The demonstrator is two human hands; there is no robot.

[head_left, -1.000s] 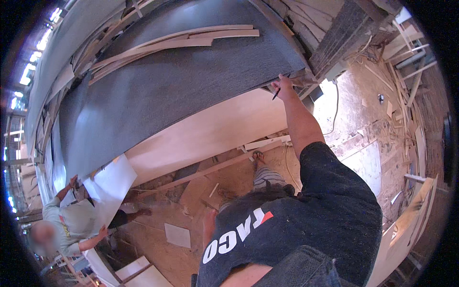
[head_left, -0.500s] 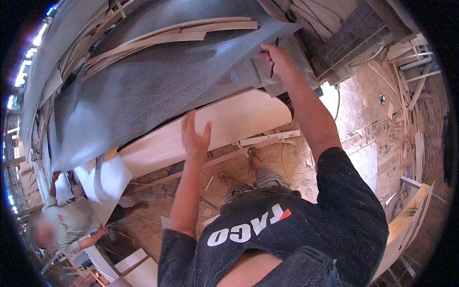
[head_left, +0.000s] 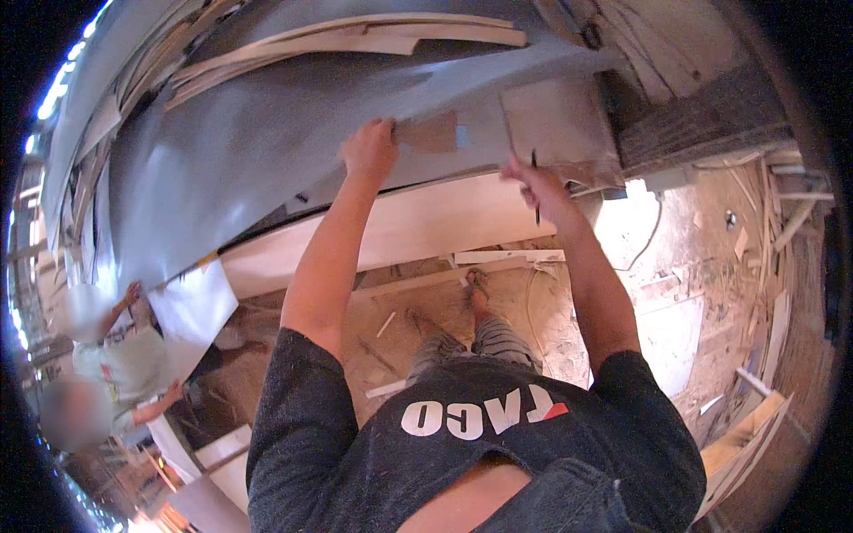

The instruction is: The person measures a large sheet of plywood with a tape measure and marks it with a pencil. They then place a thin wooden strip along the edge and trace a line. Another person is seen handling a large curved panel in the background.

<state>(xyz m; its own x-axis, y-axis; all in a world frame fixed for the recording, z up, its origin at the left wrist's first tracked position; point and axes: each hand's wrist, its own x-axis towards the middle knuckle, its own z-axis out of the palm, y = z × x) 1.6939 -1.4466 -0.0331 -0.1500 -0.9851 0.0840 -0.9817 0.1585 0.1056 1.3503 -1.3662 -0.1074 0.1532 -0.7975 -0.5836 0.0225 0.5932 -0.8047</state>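
A large grey sheet [head_left: 222,169] covers the worktop in front of me. My left hand [head_left: 371,148] is closed on its near edge, where the sheet is drawn back from the surface under it. A brown patch [head_left: 431,133] and a small blue patch [head_left: 463,136] show on that uncovered surface. My right hand [head_left: 539,191] is closed around a thin black pen-like stick [head_left: 537,213], just in front of a rough brownish square piece [head_left: 560,120]. Below the worktop edge, a long pale panel [head_left: 418,218] stands on its side.
Long wooden strips [head_left: 355,35] lie across the sheet's far part. At the left, a person in a pale shirt [head_left: 133,364] has a hand by the sheet's corner, beside a white sheet [head_left: 195,306]. Wood scraps [head_left: 755,222] litter the right side; a cable [head_left: 653,235] hangs there.
My left hand has moved up and closed on the grey sheet's edge, which is pulled back farther. My right hand has come off the sheet and nearer, still holding the black stick.
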